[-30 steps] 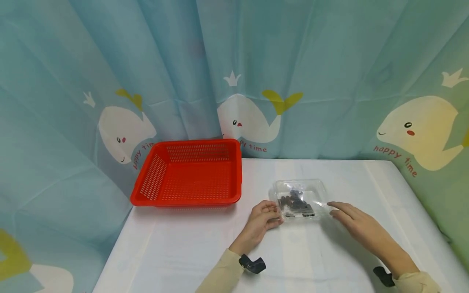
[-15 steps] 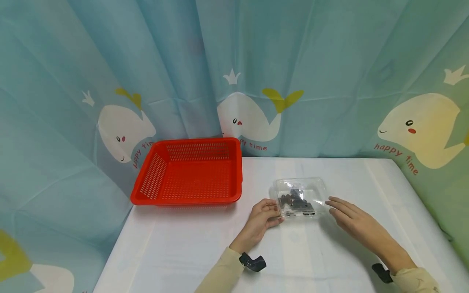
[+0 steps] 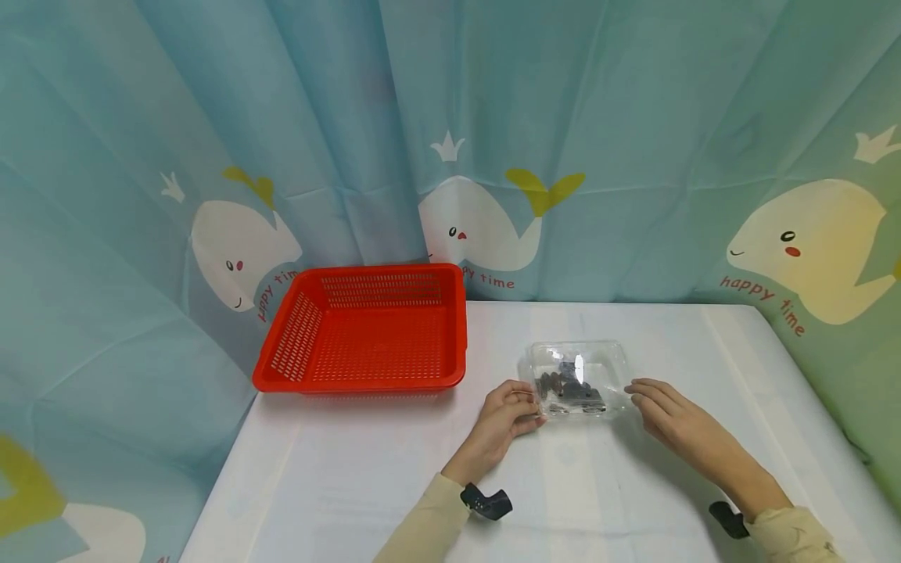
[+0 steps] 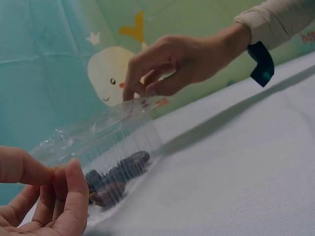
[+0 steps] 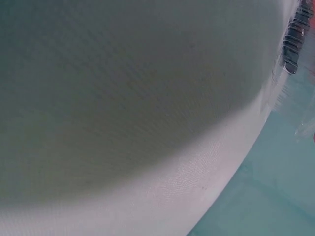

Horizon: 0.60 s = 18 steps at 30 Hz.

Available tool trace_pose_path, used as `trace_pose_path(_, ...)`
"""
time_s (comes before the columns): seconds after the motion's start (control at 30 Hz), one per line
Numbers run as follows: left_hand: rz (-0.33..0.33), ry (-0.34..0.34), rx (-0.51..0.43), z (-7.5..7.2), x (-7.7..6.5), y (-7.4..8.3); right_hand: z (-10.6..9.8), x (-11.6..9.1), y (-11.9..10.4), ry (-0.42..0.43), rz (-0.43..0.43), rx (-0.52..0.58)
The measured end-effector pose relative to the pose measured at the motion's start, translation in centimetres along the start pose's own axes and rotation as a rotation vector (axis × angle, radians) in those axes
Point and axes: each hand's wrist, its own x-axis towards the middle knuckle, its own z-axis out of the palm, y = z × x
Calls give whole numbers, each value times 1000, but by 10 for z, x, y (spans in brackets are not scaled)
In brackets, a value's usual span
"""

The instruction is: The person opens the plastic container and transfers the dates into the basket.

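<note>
A clear plastic clamshell box (image 3: pixel 580 375) rests on the white table with its lid down. Several dark brown, oblong pieces (image 3: pixel 566 389) lie inside it, mostly toward the left and near side; their kind cannot be told. At the box's left near corner my left hand (image 3: pixel 498 422) pinches the rim between thumb and fingers, seen closer in the left wrist view. Across from it, my right hand (image 3: pixel 679 422) holds the rim at the right side, its thumb and index finger (image 4: pixel 129 86) meeting at the edge. The right wrist view shows only part of the box (image 5: pixel 295 44).
A red perforated plastic basket (image 3: pixel 380 344) stands at the table's back left, apart from the box. Behind the white table (image 3: pixel 394 485) hangs a blue-green curtain (image 3: pixel 633 156) printed with whales, which also runs along both sides.
My right hand's fingers have closed in from the box's right side onto its rim. The left hand keeps its grip, and box and basket stay in place.
</note>
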Motion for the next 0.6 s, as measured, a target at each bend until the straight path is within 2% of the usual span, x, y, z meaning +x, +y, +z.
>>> trace_pose_path(0.17,9,-3,-3,-1,0,0,-2,2,-2,-28,13,-6)
trace_pose_path(0.3,4,-2,-1,0,-1,1,-3,2,-2,-13,28,13)
trace_pose_path(0.6,9,-6,-6,0,-1,2,1,10,1,164,97,80)
